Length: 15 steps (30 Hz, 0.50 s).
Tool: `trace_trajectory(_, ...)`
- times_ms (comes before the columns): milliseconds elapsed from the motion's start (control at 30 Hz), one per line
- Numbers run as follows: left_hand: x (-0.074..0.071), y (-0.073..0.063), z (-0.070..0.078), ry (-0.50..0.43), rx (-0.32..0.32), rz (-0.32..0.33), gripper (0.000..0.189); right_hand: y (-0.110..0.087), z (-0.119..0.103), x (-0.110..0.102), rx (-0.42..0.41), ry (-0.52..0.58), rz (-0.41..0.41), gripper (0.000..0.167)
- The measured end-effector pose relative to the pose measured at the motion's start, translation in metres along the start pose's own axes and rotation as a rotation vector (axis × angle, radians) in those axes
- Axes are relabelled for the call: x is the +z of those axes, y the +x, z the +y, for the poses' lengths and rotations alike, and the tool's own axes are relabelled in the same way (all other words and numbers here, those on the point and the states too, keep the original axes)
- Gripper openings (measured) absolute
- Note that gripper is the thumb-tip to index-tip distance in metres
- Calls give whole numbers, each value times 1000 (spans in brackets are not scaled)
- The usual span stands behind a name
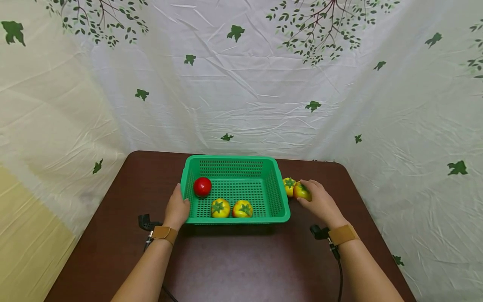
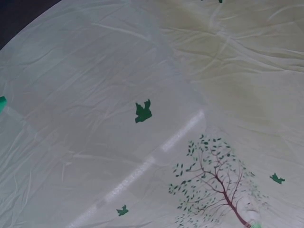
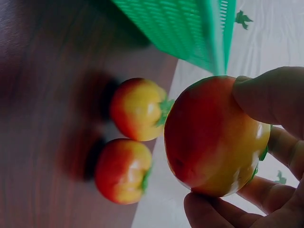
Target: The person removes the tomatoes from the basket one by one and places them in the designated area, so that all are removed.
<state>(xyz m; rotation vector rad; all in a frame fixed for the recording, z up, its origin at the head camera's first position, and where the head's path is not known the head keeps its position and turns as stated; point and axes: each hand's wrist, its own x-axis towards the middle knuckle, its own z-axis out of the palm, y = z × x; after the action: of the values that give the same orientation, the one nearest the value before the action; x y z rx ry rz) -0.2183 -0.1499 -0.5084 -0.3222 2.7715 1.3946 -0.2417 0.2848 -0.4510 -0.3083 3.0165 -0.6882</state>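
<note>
A green plastic basket (image 1: 234, 219) stands on the table, gripped at its left rim by my left hand (image 1: 177, 209). Inside it are a glossy red round fruit (image 1: 202, 187) and two yellow tomatoes (image 1: 220, 208) with green leafy tops. Right of the basket, my right hand (image 1: 320, 203) holds a red-and-yellow tomato (image 3: 216, 137) between thumb and fingers, raised off the table. The right wrist view shows two more tomatoes (image 3: 137, 109) on the table; in the head view just one of these (image 1: 288, 186) shows, beside the held one. The left wrist view does not show the left hand.
The dark brown table (image 1: 226, 264) has rounded far corners. White and cream cloth (image 1: 241, 84) printed with leaves and branches hangs behind and at both sides. Cameras are strapped to both wrists, and a cable (image 1: 341, 272) trails from the right one.
</note>
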Motion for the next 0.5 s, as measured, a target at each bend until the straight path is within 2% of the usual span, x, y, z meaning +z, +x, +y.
trace_trajectory(500,0,0,0,1,-2,1,66,-7,18,30,1,13,1,58)
